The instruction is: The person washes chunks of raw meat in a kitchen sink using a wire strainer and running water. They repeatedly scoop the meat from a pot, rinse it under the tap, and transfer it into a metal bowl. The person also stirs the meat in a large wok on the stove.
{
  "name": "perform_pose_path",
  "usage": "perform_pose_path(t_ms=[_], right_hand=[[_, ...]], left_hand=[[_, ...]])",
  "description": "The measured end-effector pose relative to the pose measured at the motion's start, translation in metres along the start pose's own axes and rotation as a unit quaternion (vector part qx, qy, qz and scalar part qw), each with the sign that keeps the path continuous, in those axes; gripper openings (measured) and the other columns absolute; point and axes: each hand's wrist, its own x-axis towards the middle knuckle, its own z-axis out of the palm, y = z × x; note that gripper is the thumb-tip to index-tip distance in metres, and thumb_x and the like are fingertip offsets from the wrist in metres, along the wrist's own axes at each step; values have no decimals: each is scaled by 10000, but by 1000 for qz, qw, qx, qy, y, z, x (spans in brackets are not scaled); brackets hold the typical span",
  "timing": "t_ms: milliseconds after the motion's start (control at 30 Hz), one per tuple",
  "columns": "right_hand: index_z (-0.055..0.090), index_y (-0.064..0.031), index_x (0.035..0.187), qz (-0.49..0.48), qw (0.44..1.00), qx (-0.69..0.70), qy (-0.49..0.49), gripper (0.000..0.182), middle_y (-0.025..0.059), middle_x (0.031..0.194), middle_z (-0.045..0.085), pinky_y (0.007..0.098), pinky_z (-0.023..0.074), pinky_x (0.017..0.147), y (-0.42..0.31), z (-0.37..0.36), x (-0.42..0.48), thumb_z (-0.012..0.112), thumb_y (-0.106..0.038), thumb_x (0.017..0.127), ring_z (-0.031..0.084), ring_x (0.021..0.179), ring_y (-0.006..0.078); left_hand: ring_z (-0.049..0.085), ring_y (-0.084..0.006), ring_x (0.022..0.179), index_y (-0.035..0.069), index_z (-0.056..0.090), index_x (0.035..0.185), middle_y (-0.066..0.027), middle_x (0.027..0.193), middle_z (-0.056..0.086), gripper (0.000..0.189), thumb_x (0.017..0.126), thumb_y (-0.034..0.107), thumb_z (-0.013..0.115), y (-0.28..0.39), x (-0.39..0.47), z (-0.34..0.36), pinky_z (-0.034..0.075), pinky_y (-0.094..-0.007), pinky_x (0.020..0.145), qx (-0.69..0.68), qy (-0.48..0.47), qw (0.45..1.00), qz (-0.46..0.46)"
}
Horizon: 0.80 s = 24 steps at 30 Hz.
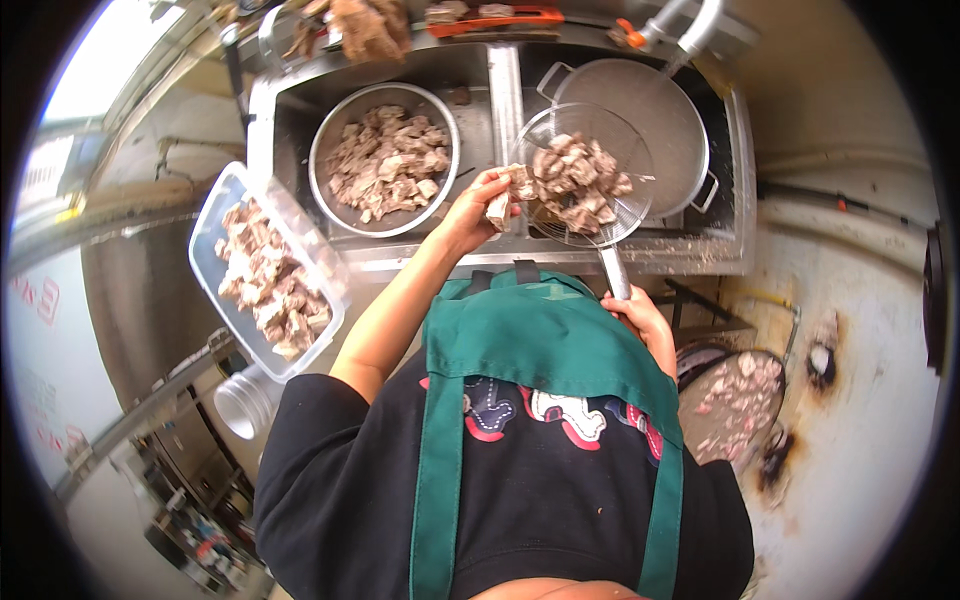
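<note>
My left hand (480, 206) holds pieces of cooked meat (498, 212) at the left rim of a wire-mesh strainer (637, 217). The strainer holds a heap of meat chunks (577, 172) and has its handle gripped by my right hand (641, 311). Its right part overlaps a large metal pot (705, 150) of cloudy water in the right sink basin, with a stream from the faucet (701, 34) running in. In the left basin a round metal bowl (316, 184) contains many more meat chunks. A clear plastic tub (202, 259) of meat pieces stands left of the sink.
A steel divider (504, 82) separates the basins. Along the sink's back lie an orange tray (495, 21) and brown material (367, 30). A white plastic container (244, 405) is below the tub. At lower right, a large pan (731, 409) holds meat pieces in liquid.
</note>
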Motion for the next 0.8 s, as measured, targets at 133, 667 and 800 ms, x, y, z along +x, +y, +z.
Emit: perform_pose_path(t_ms=[133, 667, 800], right_hand=[[544, -50, 891, 11, 1000, -3, -3, 192, 17, 602, 522, 275, 414, 436, -22, 10, -19, 694, -64, 773, 496, 474, 131], [552, -53, 875, 22, 998, -63, 18, 174, 6, 618, 524, 247, 393, 453, -42, 23, -31, 688, -57, 768, 492, 501, 114], [526, -60, 886, 24, 999, -39, -7, 203, 6, 573, 477, 289, 374, 406, -49, 25, -36, 690, -77, 769, 440, 421, 122]], left_hand=[[639, -201, 697, 128, 478, 1210, -92, 1012, 616, 326, 912, 217, 577, 30, -43, -11, 527, -275, 541, -100, -89, 989, 68], [471, -288, 1179, 1, 377, 1349, -195, 1304, 470, 670, 790, 145, 716, 100, -242, -150, 350, -415, 1007, 403, 674, 466, 408], [564, -276, 1043, 32, 561, 1187, -157, 1172, 578, 421, 808, 174, 676, 103, -187, -101, 440, -424, 895, 541, 618, 381, 425]])
